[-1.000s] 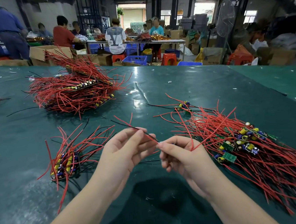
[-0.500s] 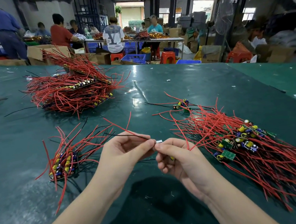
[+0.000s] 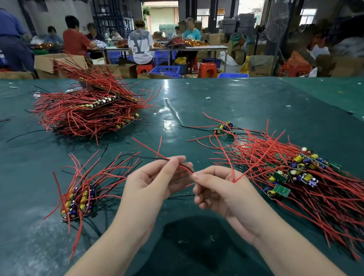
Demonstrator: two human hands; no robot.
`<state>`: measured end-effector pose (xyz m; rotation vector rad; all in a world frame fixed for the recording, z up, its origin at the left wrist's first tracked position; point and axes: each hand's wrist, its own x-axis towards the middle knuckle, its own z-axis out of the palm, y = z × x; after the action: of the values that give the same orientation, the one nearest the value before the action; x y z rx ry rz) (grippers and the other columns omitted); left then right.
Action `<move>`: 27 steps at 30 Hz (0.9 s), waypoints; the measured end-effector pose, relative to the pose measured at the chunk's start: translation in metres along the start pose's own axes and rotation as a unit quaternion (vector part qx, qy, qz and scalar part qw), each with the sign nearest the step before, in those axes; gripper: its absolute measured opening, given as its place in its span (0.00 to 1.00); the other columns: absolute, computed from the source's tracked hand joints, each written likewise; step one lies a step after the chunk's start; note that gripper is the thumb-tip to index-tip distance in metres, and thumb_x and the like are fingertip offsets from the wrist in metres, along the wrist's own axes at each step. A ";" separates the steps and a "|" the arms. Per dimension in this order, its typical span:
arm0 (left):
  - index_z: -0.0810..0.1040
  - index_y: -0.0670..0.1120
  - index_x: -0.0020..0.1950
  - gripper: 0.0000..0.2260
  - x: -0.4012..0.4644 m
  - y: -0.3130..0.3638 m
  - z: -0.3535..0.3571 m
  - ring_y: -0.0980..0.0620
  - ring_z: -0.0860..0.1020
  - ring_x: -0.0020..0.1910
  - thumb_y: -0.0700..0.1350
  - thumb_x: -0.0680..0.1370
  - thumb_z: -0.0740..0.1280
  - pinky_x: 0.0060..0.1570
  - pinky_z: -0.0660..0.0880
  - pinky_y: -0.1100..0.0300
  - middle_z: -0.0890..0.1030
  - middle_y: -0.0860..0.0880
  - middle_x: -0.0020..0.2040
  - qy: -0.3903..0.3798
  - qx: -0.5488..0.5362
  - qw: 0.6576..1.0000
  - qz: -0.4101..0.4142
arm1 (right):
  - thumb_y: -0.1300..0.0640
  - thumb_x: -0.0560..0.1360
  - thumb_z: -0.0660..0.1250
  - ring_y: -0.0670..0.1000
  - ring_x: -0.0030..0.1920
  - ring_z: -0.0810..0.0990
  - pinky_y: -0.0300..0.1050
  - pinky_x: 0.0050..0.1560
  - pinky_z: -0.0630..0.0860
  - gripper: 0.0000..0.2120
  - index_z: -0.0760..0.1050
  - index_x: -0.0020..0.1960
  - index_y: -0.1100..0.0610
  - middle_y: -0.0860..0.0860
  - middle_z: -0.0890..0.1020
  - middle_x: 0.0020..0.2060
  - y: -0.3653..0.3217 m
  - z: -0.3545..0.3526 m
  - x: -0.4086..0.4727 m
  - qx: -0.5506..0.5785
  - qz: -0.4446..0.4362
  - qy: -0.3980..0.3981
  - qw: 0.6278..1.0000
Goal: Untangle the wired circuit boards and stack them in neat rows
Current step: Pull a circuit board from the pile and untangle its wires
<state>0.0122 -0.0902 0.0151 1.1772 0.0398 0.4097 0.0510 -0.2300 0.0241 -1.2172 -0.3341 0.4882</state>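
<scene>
Hands closed together since earlier frame. Tangled pile (image 3: 311, 182), largest, lay right of hands, unsorted. Small stacked row (image 3: 78, 201) lay left, barely begun. Left hand (image 3: 152, 186) and right hand (image 3: 218, 190) both pinched wires (image 3: 185, 167) between them.

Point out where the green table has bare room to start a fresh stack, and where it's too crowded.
Bare table lies beyond the tangled pile, right of the big far stack. Another bare patch sits near left, below the small stack. Crowded: between the left hand and right hand, where both pinch wires, and the whole right side.
</scene>
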 end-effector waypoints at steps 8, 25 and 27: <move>0.82 0.39 0.50 0.08 0.002 0.006 -0.003 0.50 0.84 0.40 0.40 0.74 0.66 0.39 0.79 0.63 0.85 0.41 0.41 0.037 -0.012 0.999 -0.006 | 0.58 0.64 0.72 0.46 0.26 0.76 0.34 0.26 0.72 0.02 0.81 0.34 0.56 0.50 0.77 0.27 -0.003 -0.005 0.002 0.022 0.092 -0.041 0.995; 0.80 0.39 0.51 0.07 0.009 0.010 -0.013 0.50 0.85 0.42 0.36 0.79 0.62 0.41 0.81 0.62 0.85 0.44 0.41 0.103 -0.055 0.993 -0.018 | 0.61 0.71 0.70 0.49 0.28 0.78 0.37 0.30 0.75 0.04 0.78 0.43 0.62 0.53 0.79 0.29 0.003 -0.015 0.005 -0.076 0.043 -0.084 0.993; 0.80 0.39 0.51 0.08 0.010 0.012 -0.014 0.51 0.85 0.41 0.39 0.80 0.62 0.40 0.80 0.63 0.85 0.45 0.41 0.108 -0.050 0.993 -0.021 | 0.62 0.71 0.70 0.49 0.29 0.78 0.38 0.31 0.75 0.04 0.78 0.43 0.63 0.53 0.79 0.29 0.002 -0.015 0.005 -0.085 0.036 -0.086 0.992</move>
<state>0.0148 -0.0709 0.0219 1.0290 0.2289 0.4945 0.0625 -0.2394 0.0172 -1.3596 -0.4877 0.6383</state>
